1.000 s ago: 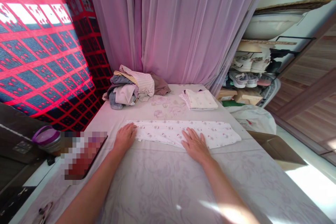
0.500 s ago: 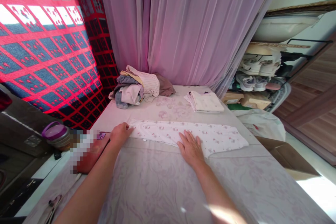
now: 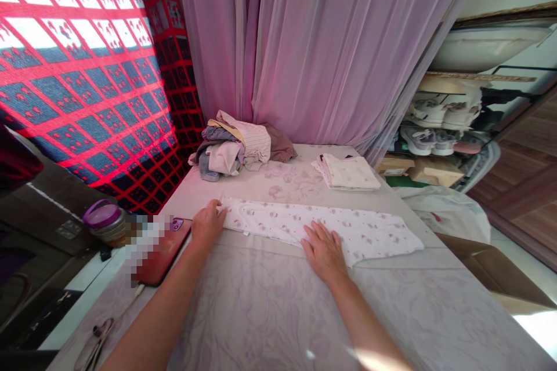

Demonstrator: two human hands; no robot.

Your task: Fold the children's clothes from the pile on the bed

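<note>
White pants (image 3: 278, 221) with a small reddish-grey print lie flat across the bed, folded lengthwise into a long strip. A pointed corner of them sticks out toward me, right of the middle. At their left end, my left hand (image 3: 209, 223) is closed on the edge, its fingers curled and partly hidden. My right hand (image 3: 324, 249) rests palm down on the near edge around the middle, fingers stretched out. Just left of my left hand lies a phone in a red case (image 3: 163, 252), partly blurred out, with a cable at its near end.
A heap of crumpled clothes (image 3: 237, 148) sits at the back left of the bed. Folded clothes (image 3: 350, 173) are stacked at the back right. Purple curtains (image 3: 322, 52) hang behind. Beyond the right edge stand a cardboard box (image 3: 491, 269) and a rack with shoes (image 3: 429, 139).
The view has turned slightly left, so everything sits a little further right in the picture. Both hands stay at the same places on the pants, which look unmoved.
</note>
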